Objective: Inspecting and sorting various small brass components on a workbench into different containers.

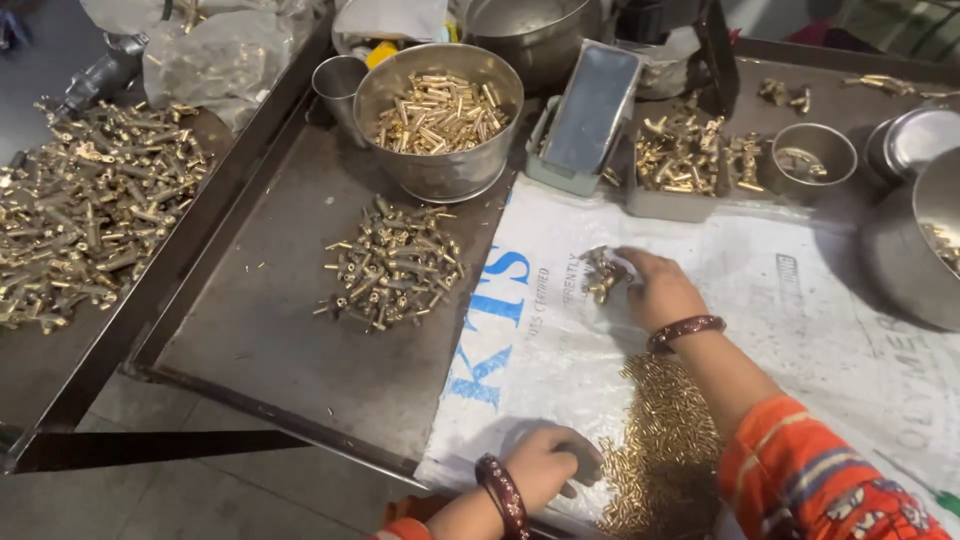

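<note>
My right hand (655, 288) reaches forward over a white woven sack (800, 300) spread on the metal tray table, its fingers closed on a small cluster of brass fittings (603, 272). My left hand (548, 465) rests curled at the sack's near edge; I cannot tell whether it holds anything. A heap of tiny brass pieces (665, 450) lies on the sack between my two arms. Both wrists wear dark red bangles.
A steel bowl of brass pins (438, 118) stands at the back, with a loose pile of brass parts (392, 265) in front of it. More brass parts (85, 200) cover the left table. A grey tray of fittings (685, 160), small steel cups (812, 158) and a large pot (915, 240) sit to the right.
</note>
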